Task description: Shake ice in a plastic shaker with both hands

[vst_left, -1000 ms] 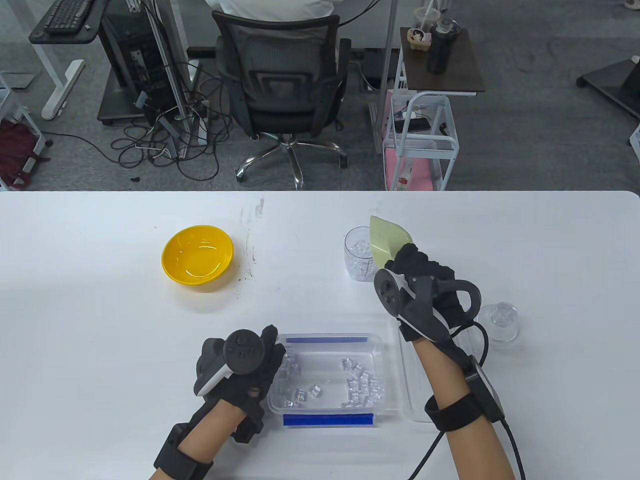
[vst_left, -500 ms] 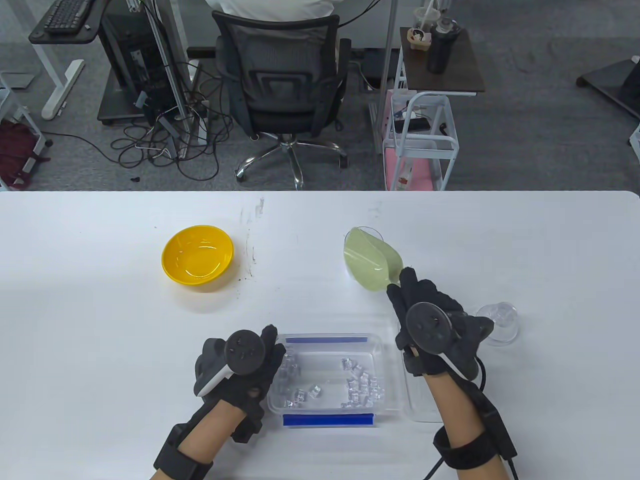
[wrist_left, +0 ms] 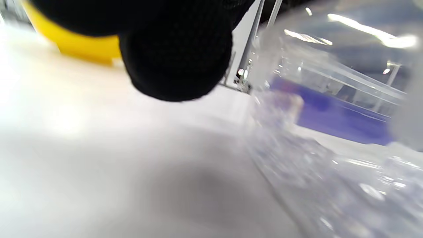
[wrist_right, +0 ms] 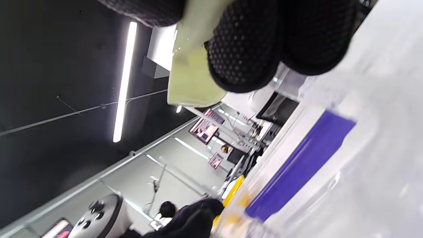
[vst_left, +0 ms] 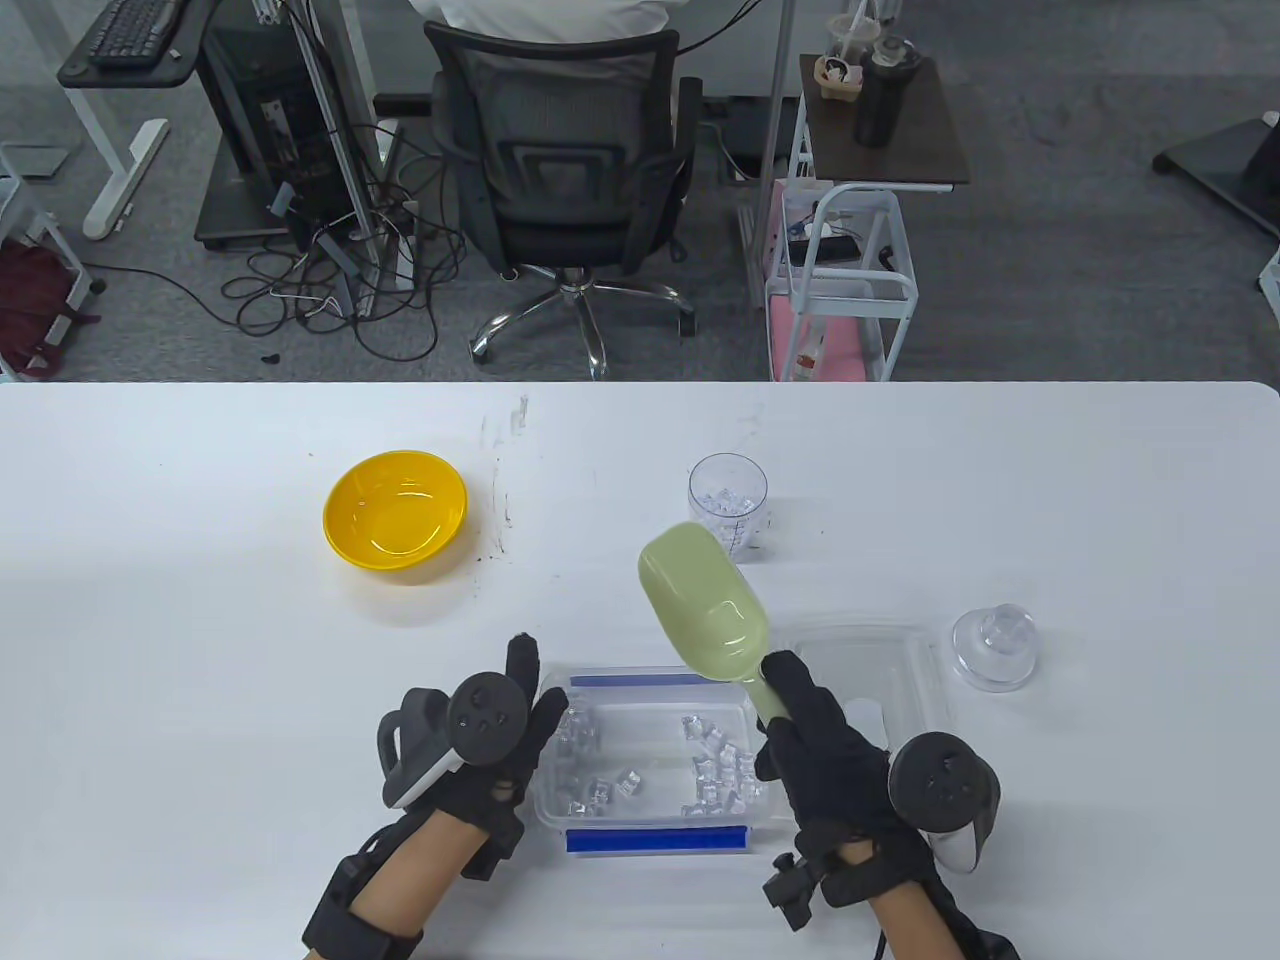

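The clear plastic shaker cup (vst_left: pixel 728 502) stands upright on the white table (vst_left: pixel 200 640) with ice cubes in it. Its clear domed lid (vst_left: pixel 993 646) sits at the right. My right hand (vst_left: pixel 815 745) grips the handle of a pale green scoop (vst_left: pixel 703 607), held empty above the far right corner of the ice container (vst_left: pixel 650 750). The scoop also shows in the right wrist view (wrist_right: pixel 195 76). My left hand (vst_left: pixel 500 740) rests against the container's left side; its fingertips (wrist_left: pixel 178 56) touch the wall. Several ice cubes (vst_left: pixel 725 775) lie in the container.
A yellow bowl (vst_left: pixel 395 510) sits at the left of the table. The container's clear lid (vst_left: pixel 865 680) lies flat just right of the container. An office chair and carts stand beyond the table's far edge.
My right hand has brought the scoop back from over the shaker cup toward me, to above the ice container. The cup now shows uncovered with ice in it. The left hand barely moved.
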`<state>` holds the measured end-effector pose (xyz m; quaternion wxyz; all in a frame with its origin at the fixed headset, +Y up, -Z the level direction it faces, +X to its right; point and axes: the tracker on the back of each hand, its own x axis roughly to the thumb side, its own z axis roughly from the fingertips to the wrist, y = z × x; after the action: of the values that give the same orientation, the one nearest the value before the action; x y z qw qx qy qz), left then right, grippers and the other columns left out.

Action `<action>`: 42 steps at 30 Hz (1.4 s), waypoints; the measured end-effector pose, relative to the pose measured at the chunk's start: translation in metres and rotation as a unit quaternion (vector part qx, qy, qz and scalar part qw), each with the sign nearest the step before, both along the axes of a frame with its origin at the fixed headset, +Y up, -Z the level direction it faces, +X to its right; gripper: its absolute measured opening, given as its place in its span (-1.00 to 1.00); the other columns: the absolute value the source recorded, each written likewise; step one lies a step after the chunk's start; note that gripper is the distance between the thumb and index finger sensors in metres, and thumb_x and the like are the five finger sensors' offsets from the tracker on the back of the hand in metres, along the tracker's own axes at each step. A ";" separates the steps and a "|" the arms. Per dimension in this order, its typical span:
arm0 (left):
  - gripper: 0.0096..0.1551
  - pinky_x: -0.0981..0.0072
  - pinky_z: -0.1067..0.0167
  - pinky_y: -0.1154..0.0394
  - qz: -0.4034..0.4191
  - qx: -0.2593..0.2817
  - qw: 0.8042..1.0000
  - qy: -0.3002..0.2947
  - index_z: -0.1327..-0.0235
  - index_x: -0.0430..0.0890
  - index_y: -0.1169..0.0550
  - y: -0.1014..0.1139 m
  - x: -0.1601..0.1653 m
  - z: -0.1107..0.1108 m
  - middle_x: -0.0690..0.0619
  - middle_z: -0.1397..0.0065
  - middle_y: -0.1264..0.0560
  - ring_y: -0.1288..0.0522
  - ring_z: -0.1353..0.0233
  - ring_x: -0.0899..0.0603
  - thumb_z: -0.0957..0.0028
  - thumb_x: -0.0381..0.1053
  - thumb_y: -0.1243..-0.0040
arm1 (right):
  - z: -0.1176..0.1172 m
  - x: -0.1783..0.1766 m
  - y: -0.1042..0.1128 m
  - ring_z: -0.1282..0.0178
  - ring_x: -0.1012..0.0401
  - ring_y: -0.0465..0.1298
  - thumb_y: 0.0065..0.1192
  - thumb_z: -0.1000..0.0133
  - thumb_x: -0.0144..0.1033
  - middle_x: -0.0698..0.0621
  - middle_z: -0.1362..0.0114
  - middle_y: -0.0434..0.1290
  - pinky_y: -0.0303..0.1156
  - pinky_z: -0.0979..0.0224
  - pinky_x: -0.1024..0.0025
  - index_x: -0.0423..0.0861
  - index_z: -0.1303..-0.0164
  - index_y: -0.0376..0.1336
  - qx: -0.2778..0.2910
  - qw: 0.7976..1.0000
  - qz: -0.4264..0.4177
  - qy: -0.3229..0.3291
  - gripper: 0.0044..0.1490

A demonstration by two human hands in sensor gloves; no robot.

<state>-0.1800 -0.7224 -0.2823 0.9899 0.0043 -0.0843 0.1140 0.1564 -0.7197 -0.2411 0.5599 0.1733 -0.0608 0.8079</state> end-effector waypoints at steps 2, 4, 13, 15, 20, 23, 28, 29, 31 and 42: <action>-0.21 0.37 0.42 -0.63 0.001 0.053 0.999 -0.004 -0.53 -0.22 -0.30 0.018 0.002 0.009 -0.21 -0.08 -0.59 -0.69 0.32 -0.04 -0.17 0.24 0.06 | 0.000 -0.006 0.000 0.05 0.18 0.54 0.46 0.50 -0.06 -0.16 -0.34 0.28 0.52 -0.15 0.07 -0.14 -0.62 -0.07 -0.005 0.999 -0.020 0.030 0.44; -0.24 0.36 0.41 -0.63 0.045 0.094 0.994 -0.046 -0.49 -0.21 -0.36 0.037 0.012 0.021 -0.20 -0.07 -0.60 -0.69 0.31 -0.05 -0.17 0.22 0.05 | 0.002 -0.014 0.000 -0.02 0.16 0.52 0.44 0.49 -0.11 -0.16 -0.39 0.23 0.50 -0.20 0.05 -0.14 -0.63 -0.14 -0.004 0.997 -0.045 0.061 0.46; -0.32 0.33 0.40 -0.66 0.181 0.086 0.957 -0.211 -0.34 -0.12 -0.58 0.057 0.054 0.060 -0.16 0.03 -0.69 -0.73 0.30 -0.08 -0.15 0.26 -0.01 | 0.015 -0.035 0.003 -0.07 0.15 0.66 0.48 0.40 -0.06 -0.18 -0.37 0.41 0.60 -0.23 0.07 -0.11 -0.55 0.12 0.054 0.981 -0.151 0.108 0.23; -0.25 0.30 0.33 -0.65 0.198 0.071 0.951 -0.227 -0.48 -0.12 -0.45 0.055 0.058 0.063 -0.20 -0.11 -0.64 -0.73 0.22 -0.10 -0.15 0.29 0.00 | 0.018 -0.039 0.004 -0.06 0.14 0.71 0.52 0.39 -0.07 -0.16 -0.33 0.50 0.63 -0.21 0.07 -0.09 -0.47 0.23 0.063 0.980 -0.157 0.108 0.13; -0.19 0.27 0.27 -0.64 0.295 0.028 0.924 -0.241 -0.51 -0.23 -0.37 0.048 0.061 0.064 -0.26 -0.23 -0.56 -0.71 0.14 -0.13 -0.16 0.28 0.00 | 0.029 -0.050 0.008 0.01 0.12 0.75 0.50 0.35 -0.03 -0.18 -0.29 0.55 0.66 -0.14 0.07 -0.11 -0.44 0.27 0.098 0.983 -0.128 0.090 0.07; -0.20 0.23 0.23 -0.64 0.359 0.018 0.902 -0.238 -0.48 -0.25 -0.40 0.045 0.059 0.062 -0.32 -0.24 -0.54 -0.69 0.08 -0.19 -0.17 0.27 -0.01 | 0.030 -0.051 0.011 -0.04 0.06 0.70 0.49 0.35 -0.07 -0.17 -0.34 0.51 0.60 -0.16 -0.01 -0.12 -0.46 0.27 0.092 0.987 -0.090 0.101 0.08; -0.28 0.23 0.27 -0.67 0.357 0.014 0.905 -0.232 -0.38 -0.35 -0.43 0.043 0.058 0.059 -0.37 -0.15 -0.60 -0.74 0.08 -0.28 -0.17 0.14 -0.06 | 0.033 -0.054 0.014 -0.05 0.02 0.65 0.50 0.35 -0.08 -0.18 -0.36 0.47 0.56 -0.15 -0.05 -0.14 -0.49 0.25 0.122 0.988 -0.011 0.093 0.12; -0.32 0.25 0.28 -0.68 0.354 0.019 0.907 -0.227 -0.34 -0.34 -0.46 0.043 0.056 0.057 -0.36 -0.13 -0.62 -0.75 0.09 -0.26 -0.17 0.11 -0.06 | 0.034 -0.054 0.015 -0.06 0.00 0.64 0.51 0.35 -0.07 -0.19 -0.37 0.46 0.55 -0.16 -0.06 -0.13 -0.50 0.25 0.126 0.988 0.004 0.093 0.12; -0.35 0.24 0.25 -0.68 0.359 0.030 0.908 -0.214 -0.33 -0.29 -0.48 0.044 0.050 0.053 -0.29 -0.12 -0.64 -0.75 0.06 -0.26 -0.17 0.12 -0.07 | 0.037 -0.054 0.018 -0.08 -0.06 0.60 0.53 0.34 -0.12 -0.26 -0.39 0.42 0.48 -0.19 -0.14 -0.15 -0.49 0.28 0.135 0.986 0.029 0.090 0.10; -0.37 0.02 0.09 -0.65 0.457 0.040 0.888 -0.029 -0.52 0.02 -0.38 0.046 -0.062 -0.002 -0.18 -0.22 -0.58 -0.70 -0.05 -0.28 -0.20 0.20 0.01 | 0.023 -0.020 0.020 -0.12 -0.21 0.53 0.55 0.37 0.13 -0.41 -0.46 0.30 0.41 -0.17 -0.25 -0.18 -0.59 0.17 0.080 0.931 0.332 -0.128 0.31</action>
<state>-0.2425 -0.6759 -0.2838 0.8245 0.0787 -0.1062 0.5502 0.1363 -0.6992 -0.2186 0.2317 0.1228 -0.1353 0.9555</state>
